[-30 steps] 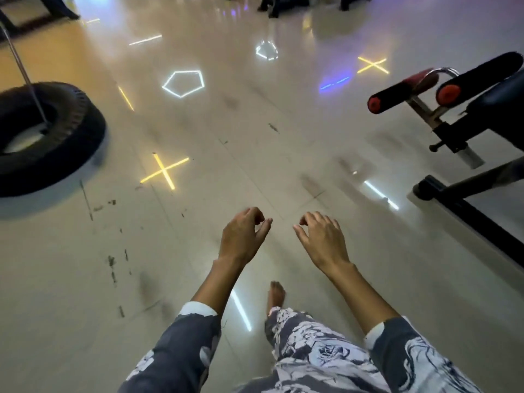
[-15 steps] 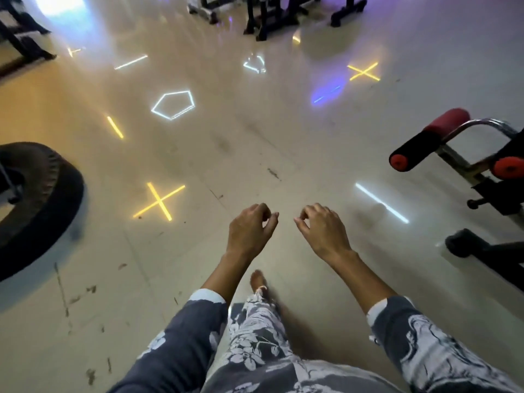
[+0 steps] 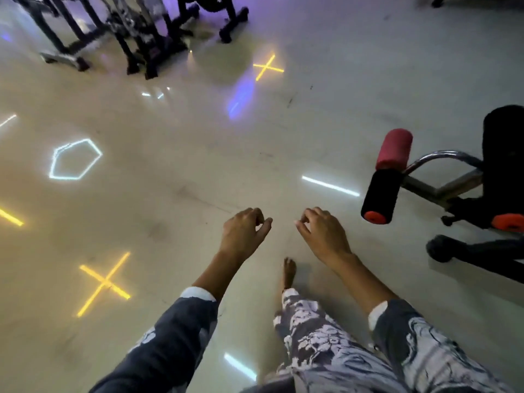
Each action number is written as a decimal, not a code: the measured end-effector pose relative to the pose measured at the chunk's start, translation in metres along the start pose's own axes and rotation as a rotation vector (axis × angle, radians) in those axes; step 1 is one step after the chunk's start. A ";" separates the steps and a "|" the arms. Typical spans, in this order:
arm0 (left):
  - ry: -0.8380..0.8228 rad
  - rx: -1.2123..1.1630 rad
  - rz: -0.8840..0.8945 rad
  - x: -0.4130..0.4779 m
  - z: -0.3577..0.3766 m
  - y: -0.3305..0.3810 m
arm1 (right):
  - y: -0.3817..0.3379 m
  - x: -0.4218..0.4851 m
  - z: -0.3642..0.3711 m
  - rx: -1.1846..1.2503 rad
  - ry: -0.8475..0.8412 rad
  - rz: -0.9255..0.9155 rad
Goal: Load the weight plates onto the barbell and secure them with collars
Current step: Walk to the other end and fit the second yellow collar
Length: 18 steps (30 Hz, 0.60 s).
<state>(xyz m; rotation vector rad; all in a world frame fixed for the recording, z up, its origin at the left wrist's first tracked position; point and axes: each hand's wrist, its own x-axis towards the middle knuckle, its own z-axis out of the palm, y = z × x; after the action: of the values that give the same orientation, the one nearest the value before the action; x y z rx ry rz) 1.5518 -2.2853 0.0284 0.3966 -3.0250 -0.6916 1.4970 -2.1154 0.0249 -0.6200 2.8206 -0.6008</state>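
Item: weight plates, barbell and collars. None is in view, so their place cannot be given. Judged handling: plates heavy, rigid and hard-edged, best taken with both hands at opposite sides of the rim or through any grip holes, then slid flat along the bar's sleeve. The barbell is long and stiff and liable to roll on a smooth surface. Collars are small and light, taken in one hand and pushed up tight to the outermost plate. Left hand [image 3: 243, 234]: held out low in front of the body, fingers loosely curled, thumb near the forefinger, nothing in it. Right hand [image 3: 323, 236]: just beside the left, fingers likewise loosely curled, holding nothing. Both forearms come out of dark patterned sleeves [image 3: 175, 336]. Bare foot [image 3: 289, 272]: on the floor near the hands, below and between them. Floor [image 3: 198, 165]: pale, glossy, scuffed, likely slippery under a dropped plate. It carries reflected lights, a white hexagon [image 3: 75, 159] to the left and a yellow cross [image 3: 105, 283] near left. Bench [image 3: 482, 248]: right, dark frame, with a red foam roller [image 3: 394, 153] and a black foam roller [image 3: 380, 198]. Racks [image 3: 136, 32]: far left, dark metal legs, blurred, so what they hold cannot be told. Containers: none seen. Step judged in hand: going to fetch the equipment, with loading not yet begun.
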 end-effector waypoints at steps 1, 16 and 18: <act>-0.005 0.001 0.016 0.037 0.002 -0.001 | 0.007 0.031 0.000 0.017 0.007 0.014; 0.009 -0.020 0.187 0.538 -0.018 0.050 | 0.083 0.461 -0.104 0.022 0.067 0.143; 0.006 -0.018 0.239 0.607 -0.010 0.060 | 0.103 0.523 -0.114 0.020 0.108 0.181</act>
<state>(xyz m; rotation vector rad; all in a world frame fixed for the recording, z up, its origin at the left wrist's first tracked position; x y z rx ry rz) 0.9501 -2.3877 0.0369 0.0341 -2.9868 -0.6969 0.9616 -2.2194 0.0325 -0.3327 2.9242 -0.6459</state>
